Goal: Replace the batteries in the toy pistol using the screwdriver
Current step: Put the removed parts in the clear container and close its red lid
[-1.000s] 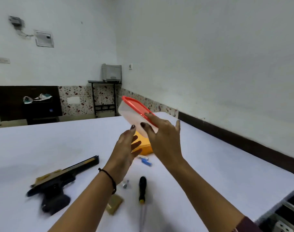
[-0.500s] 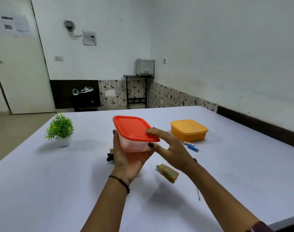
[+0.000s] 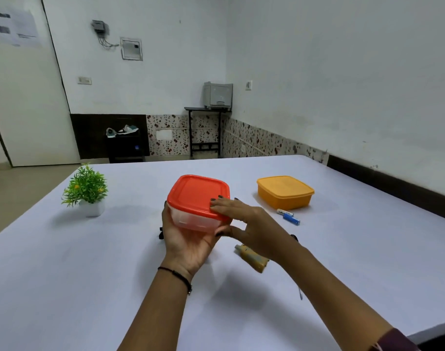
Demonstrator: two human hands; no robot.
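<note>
My left hand [image 3: 188,245] cups a clear plastic container with a red lid [image 3: 197,195] from below, above the table. My right hand [image 3: 246,225] lays its fingers on the lid's near right corner, with the thumb against the container's side under the rim. Only a black bit of the toy pistol [image 3: 161,233] shows behind my left hand. A tan battery cover [image 3: 253,259] lies under my right wrist. Two batteries [image 3: 288,216], one white and one blue, lie in front of the orange box. The screwdriver's metal tip [image 3: 301,294] pokes out below my right forearm; its handle is mostly hidden.
A shut orange box [image 3: 285,195] stands at the right on the white table [image 3: 89,274]. At the left stands a small potted plant [image 3: 86,192]. The table's right edge runs close to the wall.
The container was raised and tilted a second ago; now it is level and lower in both hands. The view swung left and the pistol went behind my left hand.
</note>
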